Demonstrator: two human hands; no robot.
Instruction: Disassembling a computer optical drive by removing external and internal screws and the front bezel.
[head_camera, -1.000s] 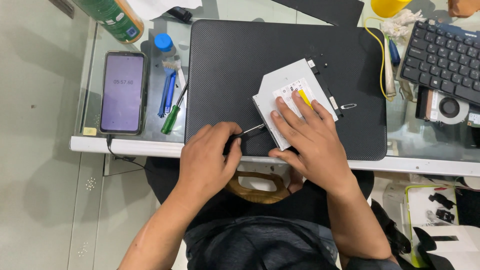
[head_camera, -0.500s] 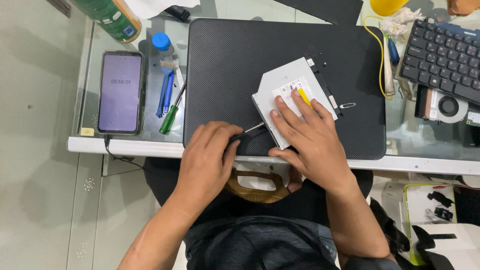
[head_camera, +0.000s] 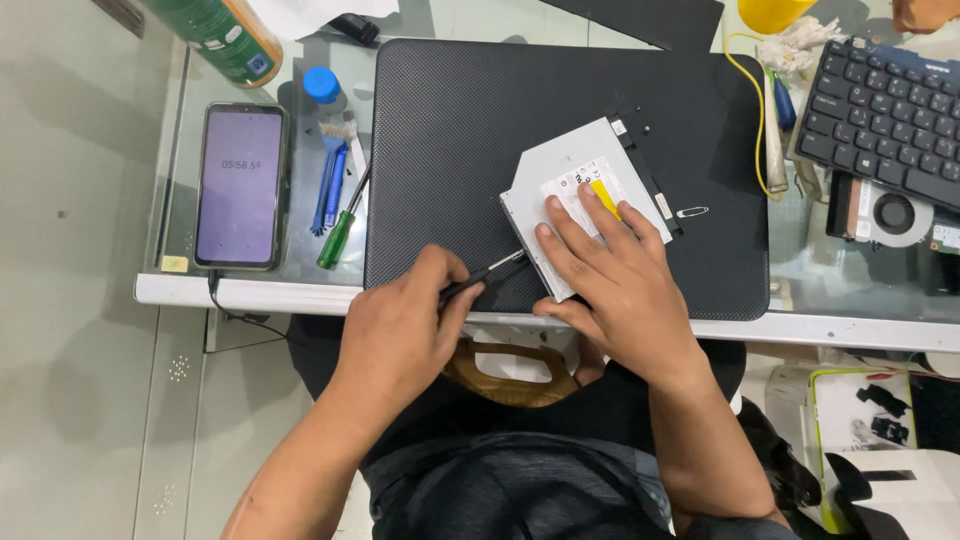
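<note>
Optical drive (head_camera: 585, 195), a flat grey metal slab with a white and yellow label, is lying tilted on the textured black laptop lid (head_camera: 470, 130). Going from the left, a smooth glossy phone (head_camera: 240, 185) is glowing on the glass table (head_camera: 300, 290), beside a green-handled screwdriver (head_camera: 338, 238). The left hand (head_camera: 405, 330) is gripping a thin black screwdriver (head_camera: 490, 274) whose tip is touching the drive's near corner. The right hand (head_camera: 615, 285) is pressing flat, fingers spread, on the drive.
</note>
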